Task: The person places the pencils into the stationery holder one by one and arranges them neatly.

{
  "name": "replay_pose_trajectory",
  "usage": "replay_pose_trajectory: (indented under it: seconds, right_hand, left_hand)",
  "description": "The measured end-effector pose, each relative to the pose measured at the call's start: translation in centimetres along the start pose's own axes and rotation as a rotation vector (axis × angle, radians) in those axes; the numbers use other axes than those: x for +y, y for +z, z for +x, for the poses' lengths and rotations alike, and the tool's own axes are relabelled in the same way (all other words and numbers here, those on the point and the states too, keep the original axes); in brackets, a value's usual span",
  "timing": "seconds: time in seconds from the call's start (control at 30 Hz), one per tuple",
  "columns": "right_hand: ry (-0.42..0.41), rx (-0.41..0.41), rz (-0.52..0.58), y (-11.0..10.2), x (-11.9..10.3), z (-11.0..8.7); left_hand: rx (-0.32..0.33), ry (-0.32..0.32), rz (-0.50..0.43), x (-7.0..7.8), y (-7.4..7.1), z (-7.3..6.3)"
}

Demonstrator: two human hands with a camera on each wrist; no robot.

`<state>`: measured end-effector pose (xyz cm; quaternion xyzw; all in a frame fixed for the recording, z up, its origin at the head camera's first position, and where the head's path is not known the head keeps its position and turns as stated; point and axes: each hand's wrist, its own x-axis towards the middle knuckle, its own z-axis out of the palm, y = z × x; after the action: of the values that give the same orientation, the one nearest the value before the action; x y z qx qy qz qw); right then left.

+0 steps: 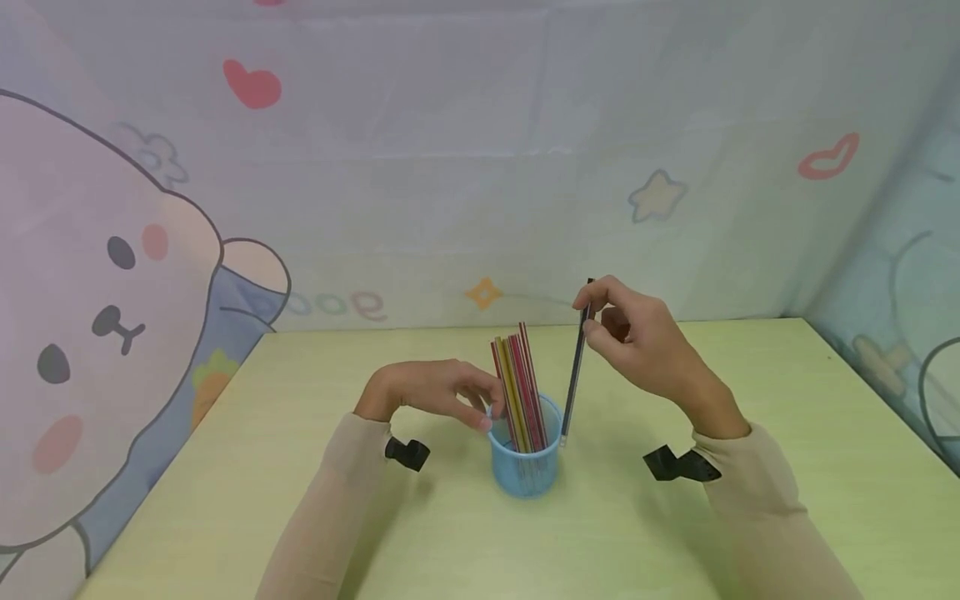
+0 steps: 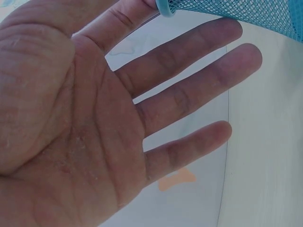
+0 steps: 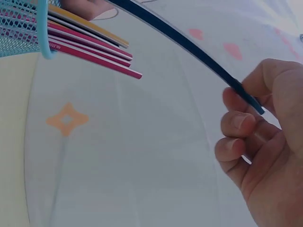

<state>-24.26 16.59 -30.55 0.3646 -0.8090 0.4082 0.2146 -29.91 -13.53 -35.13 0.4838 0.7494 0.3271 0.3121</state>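
Observation:
A light blue mesh pen cup [image 1: 525,475] stands on the table, holding several red, yellow and dark pencils [image 3: 102,56] that lean together and stick up past its rim. My left hand [image 1: 442,390] is at the cup's left side, thumb and index finger pinching the rim. In the left wrist view, the other fingers [image 2: 189,94] of that hand extend straight beside the mesh. Right of the cup, my right hand [image 1: 637,337] pinches a dark pencil [image 1: 575,367] near its top. This pencil hangs nearly upright, its pale lower end beside the cup's rim.
The pale yellow-green table [image 1: 225,500] ends at a printed cloth backdrop [image 1: 420,208] behind the cup. A large cartoon bear [image 1: 112,333] is printed on the cloth at the left. Black camera mounts [image 1: 407,454] sit at both wrists.

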Motion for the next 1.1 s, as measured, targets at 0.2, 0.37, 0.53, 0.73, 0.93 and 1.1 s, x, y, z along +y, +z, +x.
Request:
replay_pose_trajectory:
  seconds: [0.2, 0.37, 0.53, 0.73, 0.93, 1.1]
  right_hand:
    - [-0.03, 0.139, 0.054, 0.1, -0.7, 0.0]
    - [-0.095, 0.052, -0.001, 1.5, -0.2, 0.2]
    - [-0.099, -0.139, -0.087, 3.8, 0.2, 0.2]
    - [-0.023, -0.324, -0.125, 5.9, 0.6, -0.1]
    - [-0.002, -0.329, -0.101, 5.5, 1.3, -0.2]
    - [0.074, -0.319, -0.091, 3.7, 2.3, -0.1]
  left_hand:
    - [-0.005, 0.011, 0.008, 0.0, 0.0, 0.0]
    - [-0.003, 0.013, -0.007, -0.1, 0.1, -0.1]
    - [-0.004, 0.011, -0.016, -0.3, 0.3, -0.1]
    - [-0.001, 0.012, -0.008, -0.1, 0.3, 0.0]
    - [-0.004, 0.017, -0.002, 0.0, 0.3, 0.1]
    - [-0.003, 0.045, 0.003, 0.0, 0.1, 0.1]
